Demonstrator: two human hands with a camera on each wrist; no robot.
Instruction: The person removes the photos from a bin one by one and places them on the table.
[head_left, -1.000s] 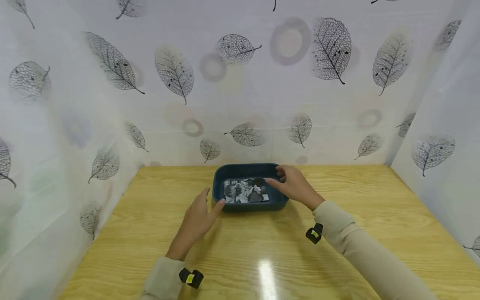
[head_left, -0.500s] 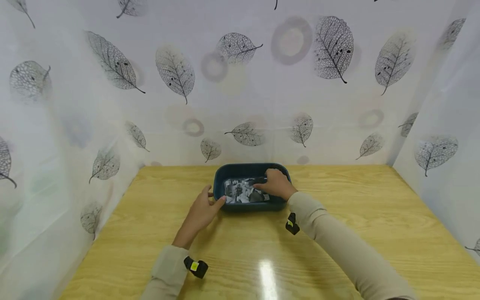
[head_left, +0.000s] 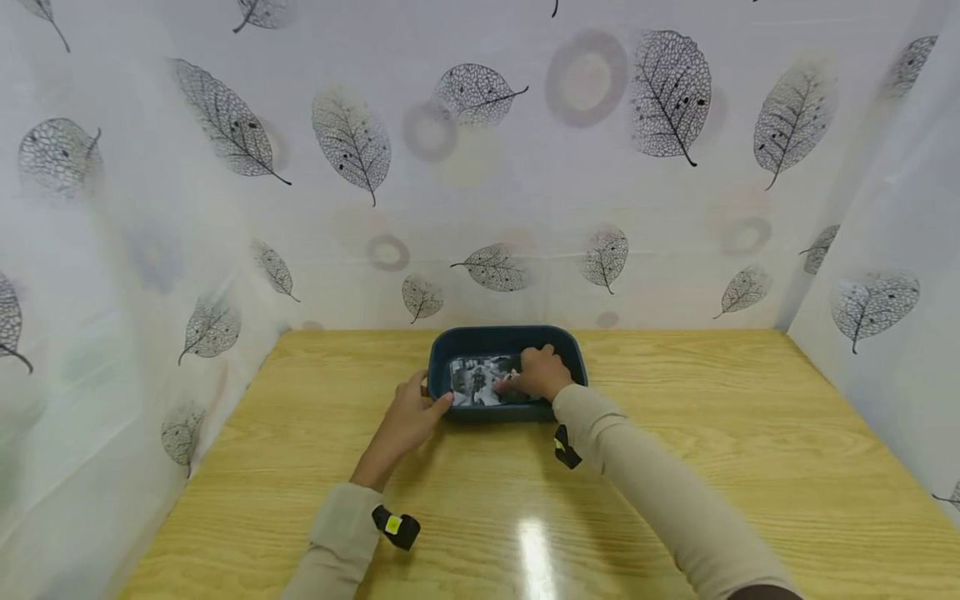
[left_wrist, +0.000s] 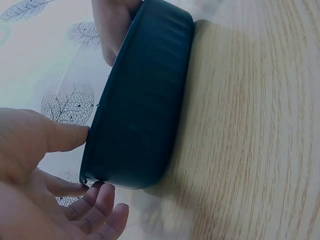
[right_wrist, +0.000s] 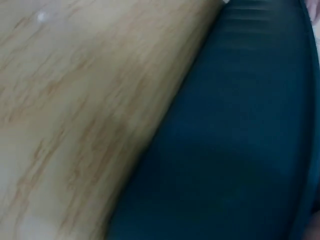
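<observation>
A dark blue rectangular tray [head_left: 487, 414] with rounded corners stands on the wooden table. In it lies a flat black-and-white printed piece [head_left: 468, 383], partly covered by my right hand [head_left: 538, 373]. That hand reaches over the tray's right side with its fingertips down at the print; cannot tell whether they pinch it. My left hand [head_left: 408, 415] grips the tray's left front corner. In the left wrist view, its thumb [left_wrist: 70, 137] rests at the rim while the fingers bend around the end. The right wrist view shows mostly the tray's outer wall [right_wrist: 225, 130].
The wooden table [head_left: 300, 467] spreads to both sides and in front of the tray. Close behind the tray rises a white curtain [head_left: 510, 192] printed with leaves, which also closes off both sides.
My right hand has moved left and down from the tray's right rim onto the print. My left hand has shifted slightly forward and closed in on the corner. The tray has hardly moved.
</observation>
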